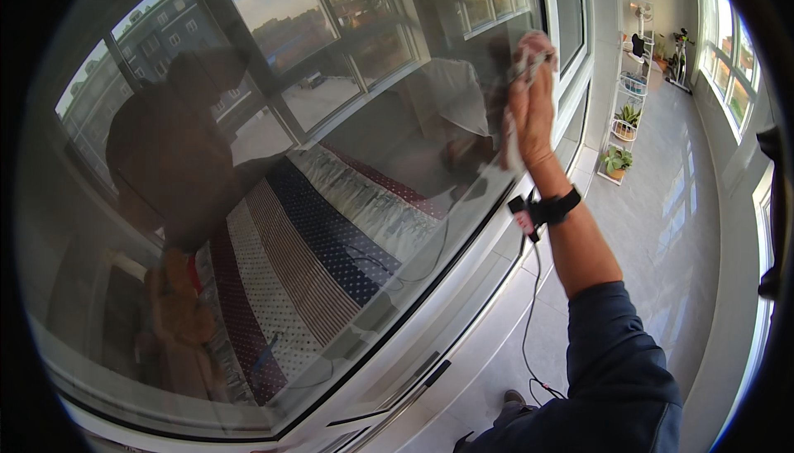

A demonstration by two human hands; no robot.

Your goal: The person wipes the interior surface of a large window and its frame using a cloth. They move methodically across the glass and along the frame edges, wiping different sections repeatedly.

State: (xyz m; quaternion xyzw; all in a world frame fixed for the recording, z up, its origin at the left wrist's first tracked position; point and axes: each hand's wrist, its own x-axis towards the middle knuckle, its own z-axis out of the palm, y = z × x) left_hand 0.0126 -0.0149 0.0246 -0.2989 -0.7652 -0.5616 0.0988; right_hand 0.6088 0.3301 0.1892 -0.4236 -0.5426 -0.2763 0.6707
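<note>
My right hand (533,118) presses a crumpled pink and white cloth (534,46) against the window glass (397,147), close to the pane's right edge. Some of the cloth shows above the fingers and along their left side; the palm hides the rest. A black strap (558,207) with a small device and a cable circles the right wrist. The glass carries reflections of the wearer, other windows and buildings. Behind it lies a striped, patterned bedcover (298,238). My left hand is out of view.
A white window frame (389,362) with a handle runs below the pane. A thin cable (527,337) hangs from the wrist. To the right, a white shelf stand (626,126) holds potted plants on a tiled floor (662,230); an exercise bike (680,60) stands farther back.
</note>
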